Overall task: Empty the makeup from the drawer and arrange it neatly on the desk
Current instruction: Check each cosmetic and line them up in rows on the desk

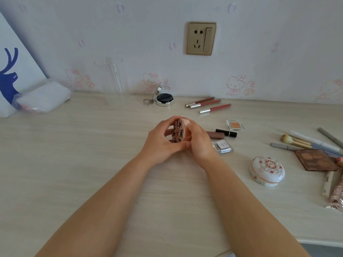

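Two hands hold one round compact [179, 130] on edge above the middle of the desk [74, 164]: the left hand [161, 140] curls round its left face, the right hand [199, 140] wraps its right rim. Three lip glosses [207, 104] lie near the wall, beside an open black compact [164, 99]. To the right sit a small palette [235, 125], a floral case [267, 170], brushes [300, 141] and a brown palette [315, 160]

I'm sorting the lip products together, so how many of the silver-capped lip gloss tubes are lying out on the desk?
3, side by side near the wall, right of the open round compact: the back tube, the middle tube, the front tube. None looks hidden.
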